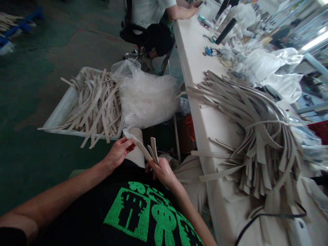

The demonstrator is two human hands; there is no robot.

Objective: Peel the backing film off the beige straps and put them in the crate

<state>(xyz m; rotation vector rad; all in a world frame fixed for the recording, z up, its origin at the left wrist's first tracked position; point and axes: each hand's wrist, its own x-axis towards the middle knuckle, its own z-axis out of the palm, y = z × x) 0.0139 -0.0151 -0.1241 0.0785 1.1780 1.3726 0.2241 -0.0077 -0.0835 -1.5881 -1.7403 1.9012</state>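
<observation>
My left hand [118, 153] is closed in a pinch on a thin, translucent white plastic film [128, 134] at the far end of a beige strip [144, 150]. That strip's near end runs into my right hand [163, 171], which is wrapped round it and a few shorter-looking beige strip ends [153, 146]. Both hands are above my lap. Whether the film is stuck to the strip or only lies against it, I cannot tell. To the right, a big bundle of grey-beige strips [263, 136] lies on the table, with a pale band round it.
Left of the table [188, 65], a white plastic bin [60, 111] holds many loose strips, some poking over its rim. Beside it bulges a clear plastic bag [150, 97]. A person [153, 17] sits farther up the table. Scissors [210, 38] and crumpled plastic [271, 65] lie on top.
</observation>
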